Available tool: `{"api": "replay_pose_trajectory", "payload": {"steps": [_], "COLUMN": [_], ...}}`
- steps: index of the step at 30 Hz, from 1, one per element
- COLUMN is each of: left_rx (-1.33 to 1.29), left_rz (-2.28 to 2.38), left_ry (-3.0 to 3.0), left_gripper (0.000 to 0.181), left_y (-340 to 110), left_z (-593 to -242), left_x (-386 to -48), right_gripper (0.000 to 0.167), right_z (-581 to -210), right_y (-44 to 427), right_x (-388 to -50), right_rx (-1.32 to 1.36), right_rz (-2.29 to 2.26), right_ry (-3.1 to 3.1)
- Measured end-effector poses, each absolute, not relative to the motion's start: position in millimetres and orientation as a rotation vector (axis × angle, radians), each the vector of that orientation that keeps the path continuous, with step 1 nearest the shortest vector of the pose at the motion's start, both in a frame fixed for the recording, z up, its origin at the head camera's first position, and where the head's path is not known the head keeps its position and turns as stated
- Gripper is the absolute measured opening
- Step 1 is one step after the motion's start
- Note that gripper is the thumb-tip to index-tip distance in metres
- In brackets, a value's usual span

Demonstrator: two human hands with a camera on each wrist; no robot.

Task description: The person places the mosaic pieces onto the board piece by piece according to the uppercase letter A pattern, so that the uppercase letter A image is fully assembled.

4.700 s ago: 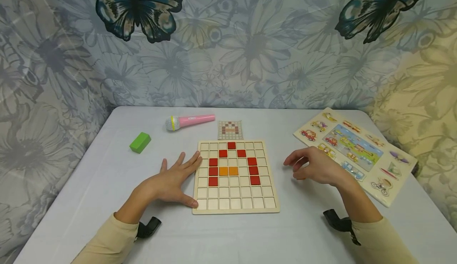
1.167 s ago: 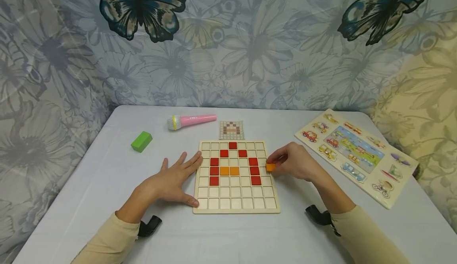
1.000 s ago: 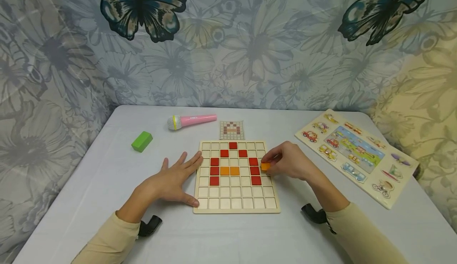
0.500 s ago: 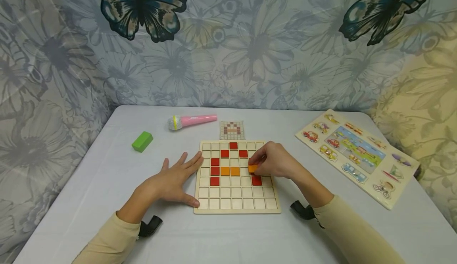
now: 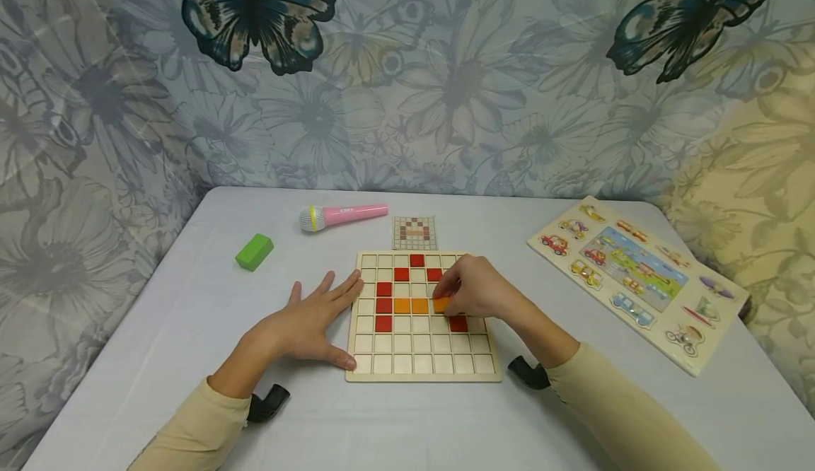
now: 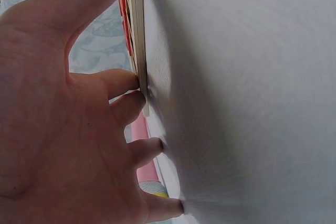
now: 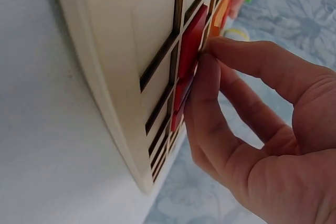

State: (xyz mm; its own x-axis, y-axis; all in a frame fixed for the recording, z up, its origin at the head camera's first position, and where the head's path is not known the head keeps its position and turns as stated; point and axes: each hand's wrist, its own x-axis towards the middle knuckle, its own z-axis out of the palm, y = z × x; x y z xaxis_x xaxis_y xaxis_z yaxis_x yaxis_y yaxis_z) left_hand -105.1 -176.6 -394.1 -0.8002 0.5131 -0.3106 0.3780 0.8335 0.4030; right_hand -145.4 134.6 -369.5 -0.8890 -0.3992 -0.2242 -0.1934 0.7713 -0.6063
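A pale wooden grid board (image 5: 423,378) lies mid-table with several red square tiles (image 5: 384,306) in its cells. Two orange tiles (image 5: 410,306) sit side by side in one row. Between thumb and fingertips my right hand (image 5: 479,288) pinches another orange tile (image 5: 441,305), at the cell right of that pair. That hand covers some red tiles in the head view; the right wrist view shows red tiles (image 7: 193,43) beside its fingertips. My left hand (image 5: 312,326) rests with spread fingers at the board's left edge, its thumb on the lower corner.
Behind the board lies a small pattern card (image 5: 414,233). A pink toy microphone (image 5: 347,215) and a green block (image 5: 255,252) are at the back left. To the right lies a vehicle picture puzzle board (image 5: 637,280). A patterned cloth backdrop stands behind the table.
My right hand was without a tile at first, right of the board. Later it held an orange tile and moved left over the board to its present cell. My left hand stayed put.
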Motion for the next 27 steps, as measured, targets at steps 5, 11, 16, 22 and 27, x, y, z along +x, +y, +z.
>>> {"api": "replay_pose_trajectory", "payload": {"steps": [5,11,16,22,27], "left_rx": [0.662,0.667,0.674,0.677,0.672], "left_rz": [0.460,0.463,0.456,0.446,0.442], "left_ry": [2.598,2.598,2.595,2.596,2.601], "left_gripper": [0.131,0.131,0.131,0.130,0.130], "left_y": [-176.6,-176.9,-175.3,-174.5,-175.5], "left_z": [-394.7,-395.8,-395.0,-394.3,-393.9], "left_x": [-105.3,-105.6,-105.4,-105.4,-105.1], "right_gripper": [0.020,0.021,0.022,0.022,0.022], "right_z": [-370.8,-370.7,-370.9,-371.1,-369.5], "right_y": [129.6,125.7,123.5,123.6,124.1], "right_x": [-144.7,-145.3,-145.5,-145.2,-144.5], "right_rx": [-0.456,-0.466,-0.460,-0.479,-0.488], "right_rz": [-0.816,-0.778,-0.755,-0.749,-0.768], "right_ry": [2.643,2.655,2.663,2.665,2.651]}}
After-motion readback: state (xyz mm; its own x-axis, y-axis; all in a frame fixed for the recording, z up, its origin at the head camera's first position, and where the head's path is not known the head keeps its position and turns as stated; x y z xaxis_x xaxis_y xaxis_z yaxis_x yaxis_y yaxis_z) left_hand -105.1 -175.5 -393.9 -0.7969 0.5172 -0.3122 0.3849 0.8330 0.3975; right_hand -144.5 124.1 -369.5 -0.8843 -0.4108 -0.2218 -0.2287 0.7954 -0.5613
